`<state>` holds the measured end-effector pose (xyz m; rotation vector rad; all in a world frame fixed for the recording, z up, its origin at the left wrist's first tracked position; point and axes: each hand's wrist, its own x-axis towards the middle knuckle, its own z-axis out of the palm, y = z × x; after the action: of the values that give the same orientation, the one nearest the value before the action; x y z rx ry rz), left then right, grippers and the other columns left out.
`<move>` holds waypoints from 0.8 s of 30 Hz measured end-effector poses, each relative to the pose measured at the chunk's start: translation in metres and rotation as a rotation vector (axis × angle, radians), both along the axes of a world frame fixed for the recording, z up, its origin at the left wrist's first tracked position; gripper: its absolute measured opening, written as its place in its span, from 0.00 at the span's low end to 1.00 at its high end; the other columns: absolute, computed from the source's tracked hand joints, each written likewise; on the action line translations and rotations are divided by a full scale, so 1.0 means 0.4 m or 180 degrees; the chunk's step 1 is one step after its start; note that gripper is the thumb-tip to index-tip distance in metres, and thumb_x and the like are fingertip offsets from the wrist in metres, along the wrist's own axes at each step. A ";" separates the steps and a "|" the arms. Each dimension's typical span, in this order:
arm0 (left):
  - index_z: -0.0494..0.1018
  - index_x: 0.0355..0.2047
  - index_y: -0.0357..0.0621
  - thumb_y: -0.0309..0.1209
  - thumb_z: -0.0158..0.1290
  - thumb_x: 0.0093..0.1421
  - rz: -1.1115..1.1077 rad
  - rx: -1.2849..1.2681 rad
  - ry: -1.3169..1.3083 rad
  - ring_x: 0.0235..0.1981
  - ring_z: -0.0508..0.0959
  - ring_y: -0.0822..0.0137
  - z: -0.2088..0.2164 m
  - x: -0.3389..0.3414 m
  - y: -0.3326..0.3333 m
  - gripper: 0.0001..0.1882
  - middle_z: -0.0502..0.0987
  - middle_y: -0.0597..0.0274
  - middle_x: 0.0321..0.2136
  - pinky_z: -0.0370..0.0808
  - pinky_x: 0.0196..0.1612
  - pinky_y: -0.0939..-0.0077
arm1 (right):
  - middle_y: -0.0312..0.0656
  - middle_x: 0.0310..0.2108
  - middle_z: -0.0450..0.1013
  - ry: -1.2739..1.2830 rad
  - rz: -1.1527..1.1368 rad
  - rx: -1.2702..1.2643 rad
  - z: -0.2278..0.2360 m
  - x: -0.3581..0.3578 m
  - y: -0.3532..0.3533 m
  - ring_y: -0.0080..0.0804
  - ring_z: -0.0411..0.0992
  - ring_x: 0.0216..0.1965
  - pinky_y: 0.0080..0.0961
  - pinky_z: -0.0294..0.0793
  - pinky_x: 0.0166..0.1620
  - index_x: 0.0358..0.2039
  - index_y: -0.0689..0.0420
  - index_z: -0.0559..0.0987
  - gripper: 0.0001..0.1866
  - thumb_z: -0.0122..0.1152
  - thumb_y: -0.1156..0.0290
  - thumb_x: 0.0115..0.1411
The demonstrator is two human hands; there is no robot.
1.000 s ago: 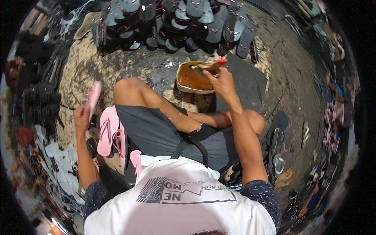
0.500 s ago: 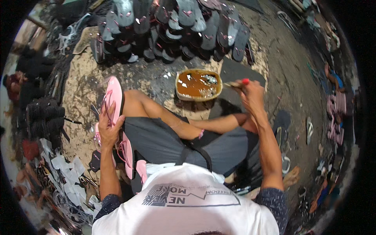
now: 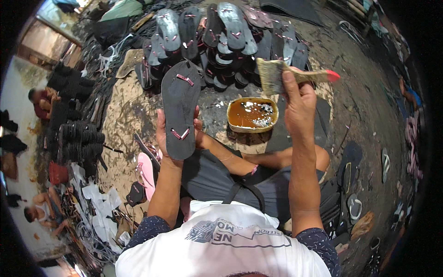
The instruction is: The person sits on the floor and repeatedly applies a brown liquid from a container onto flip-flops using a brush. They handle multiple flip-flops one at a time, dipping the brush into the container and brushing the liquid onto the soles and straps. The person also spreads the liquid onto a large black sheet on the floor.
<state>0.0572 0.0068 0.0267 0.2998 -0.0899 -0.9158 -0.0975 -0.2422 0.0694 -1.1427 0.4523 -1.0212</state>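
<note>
My left hand [image 3: 161, 138] is wrapped round a flip-flop [image 3: 181, 111] from beneath. Its black sole faces up, with shiny pink strap ends showing at toe and heel; the strap side is hidden. On the right, my right hand [image 3: 301, 106] grips a wide flat brush [image 3: 271, 76] by its wooden handle with a red tip. Its bristles point left, raised near the tub. Between my hands and a little farther off, a pale tub [image 3: 251, 129] holds brown, glossy liquid. Beside my left forearm lies a pink flip-flop [image 3: 146, 173].
Stacked black-soled flip-flops [image 3: 221, 46] fill the far side. White scraps [image 3: 101, 198] and a red container [image 3: 58, 173] lie to the left, where two people [image 3: 44, 212] sit. Loose footwear [image 3: 354, 205] lies on the dirt floor at right.
My left hand has brought a flip-flop in toward the middle, now black sole up. My right hand has lifted the brush from beside the tub, bristles now in full view.
</note>
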 end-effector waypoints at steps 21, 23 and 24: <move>0.58 0.69 0.42 0.44 0.51 0.70 -0.0020 0.1917 -0.3208 0.58 0.74 0.65 0.011 0.060 -0.196 0.33 0.64 0.52 0.66 0.72 0.58 0.71 | 0.37 0.42 0.78 0.0563 0.1496 0.0684 -0.082 -0.066 0.073 0.21 0.76 0.41 0.21 0.77 0.47 0.48 0.64 0.78 0.18 0.60 0.60 0.69; 0.59 0.69 0.46 0.33 0.59 0.66 -0.0638 0.1686 -0.4362 0.55 0.74 0.71 0.119 0.066 -0.255 0.34 0.64 0.55 0.67 0.71 0.55 0.76 | 0.37 0.41 0.78 0.0824 0.1646 0.0497 -0.080 -0.075 0.080 0.20 0.75 0.41 0.20 0.76 0.46 0.48 0.64 0.79 0.19 0.61 0.60 0.68; 0.61 0.68 0.44 0.29 0.61 0.63 -0.1038 0.1727 -0.4463 0.50 0.74 0.75 0.166 0.065 -0.272 0.34 0.66 0.58 0.65 0.72 0.53 0.79 | 0.36 0.41 0.78 0.0835 0.1703 0.0374 -0.078 -0.073 0.085 0.19 0.75 0.41 0.20 0.76 0.46 0.48 0.64 0.79 0.19 0.61 0.60 0.68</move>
<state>0.0833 -0.1019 0.0932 1.4298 -1.2179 -0.8822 -0.1266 -0.2081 0.0383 -1.2085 0.3771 -0.3778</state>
